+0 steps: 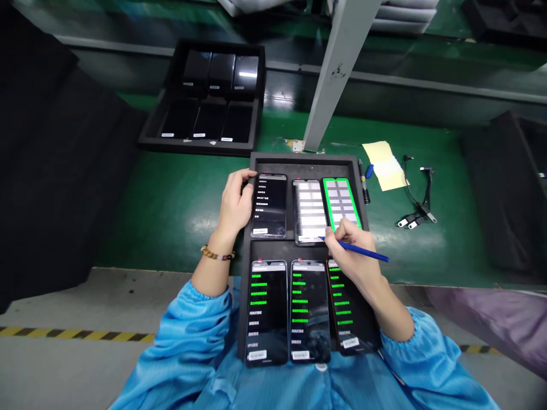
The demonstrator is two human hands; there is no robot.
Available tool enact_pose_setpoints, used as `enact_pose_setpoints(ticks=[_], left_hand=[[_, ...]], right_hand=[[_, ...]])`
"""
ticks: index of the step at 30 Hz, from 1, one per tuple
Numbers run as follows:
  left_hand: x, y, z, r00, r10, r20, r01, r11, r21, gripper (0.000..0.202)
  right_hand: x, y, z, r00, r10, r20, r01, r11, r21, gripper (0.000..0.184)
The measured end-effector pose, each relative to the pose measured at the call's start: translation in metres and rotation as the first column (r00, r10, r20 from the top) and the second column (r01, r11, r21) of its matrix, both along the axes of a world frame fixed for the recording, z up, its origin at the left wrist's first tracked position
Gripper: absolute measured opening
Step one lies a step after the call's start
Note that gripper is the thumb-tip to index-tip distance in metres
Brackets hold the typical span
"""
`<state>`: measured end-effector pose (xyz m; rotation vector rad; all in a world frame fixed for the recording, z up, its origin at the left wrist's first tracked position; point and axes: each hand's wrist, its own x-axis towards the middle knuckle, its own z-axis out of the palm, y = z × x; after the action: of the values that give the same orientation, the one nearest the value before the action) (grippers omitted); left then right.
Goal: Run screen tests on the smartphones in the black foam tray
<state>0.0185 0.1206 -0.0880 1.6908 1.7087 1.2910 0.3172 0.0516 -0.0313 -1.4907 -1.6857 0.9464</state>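
Observation:
A black foam tray (305,159) holds several phones in two rows. My left hand (237,202), wearing a beaded bracelet, is closed at the left edge of the upper-left phone (270,208), which shows a dark list screen; its fingertips are partly hidden. In my right hand (352,247) is a blue pen (365,251), its tip at the lower edge of the upper-middle phone (310,208), whose screen shows pale bands. A green-bordered phone (342,199) lies beside it. Below, a front phone (267,310) shows green and white text, and my right wrist partly covers the front-right phone (344,307).
A second black tray (145,139) with several dark phones stands at the back left. A grey post (337,74) rises behind my tray. To the right lie a marker (364,185), yellow paper (382,159) and black cables (421,205). A purple sleeve (491,319) shows at right.

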Motion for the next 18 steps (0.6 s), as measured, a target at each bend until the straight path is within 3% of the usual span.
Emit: enact_pose_setpoints(ticks=[6,12,15,18], left_hand=[[0.000,0.001,-0.001,1.000,0.000,0.003,0.000,1.000,0.004,0.031],[0.001,0.000,0.000,1.000,-0.002,0.002,0.002,1.000,0.009,0.030],[0.001,-0.001,-0.001,1.000,-0.009,0.007,0.009,1.000,0.012,0.030],[0.001,-0.001,-0.001,1.000,-0.011,0.012,0.011,1.000,0.015,0.030]], right_hand=[[0.002,-0.002,-0.001,1.000,0.005,-0.006,-0.006,1.000,-0.011,0.042],[-0.014,0.003,0.023,0.980,-0.004,-0.200,-0.033,0.982,-0.185,0.045],[-0.035,0.006,0.033,0.969,0.106,-0.225,-0.155,0.965,-0.210,0.042],[-0.056,0.009,0.031,0.964,0.185,-0.191,-0.221,0.957,-0.189,0.041]])
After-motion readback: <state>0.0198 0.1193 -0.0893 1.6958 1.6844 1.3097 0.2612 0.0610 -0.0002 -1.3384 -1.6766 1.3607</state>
